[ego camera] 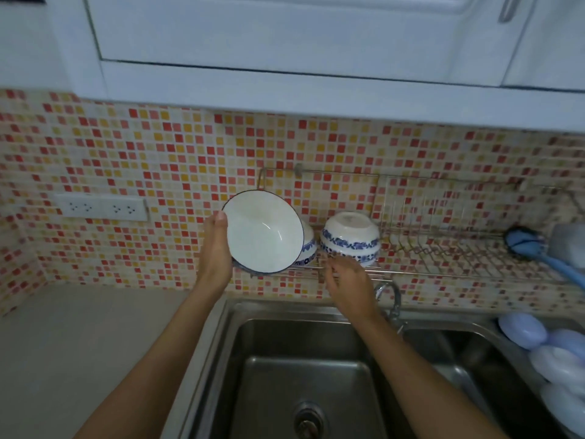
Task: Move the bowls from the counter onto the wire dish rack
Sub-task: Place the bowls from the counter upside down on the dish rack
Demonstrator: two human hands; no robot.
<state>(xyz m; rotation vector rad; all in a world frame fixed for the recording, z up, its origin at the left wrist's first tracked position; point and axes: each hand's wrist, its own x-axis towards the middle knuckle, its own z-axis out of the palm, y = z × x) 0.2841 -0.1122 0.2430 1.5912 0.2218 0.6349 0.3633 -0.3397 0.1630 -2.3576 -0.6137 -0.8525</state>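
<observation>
The wall-mounted wire rack (443, 248) carries two upturned bowls (349, 240) at its left end and a blue brush (525, 240) at right.

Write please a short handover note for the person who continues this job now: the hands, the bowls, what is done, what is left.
Left hand holds a white bowl tilted at the rack's left end, not yet set down.
Right hand is free at the rack's front wire, blurred.
Done: a bowl upside down on the rack, another behind the held one.
Left: seat the held bowl. No bowls show on the counter.
</observation>
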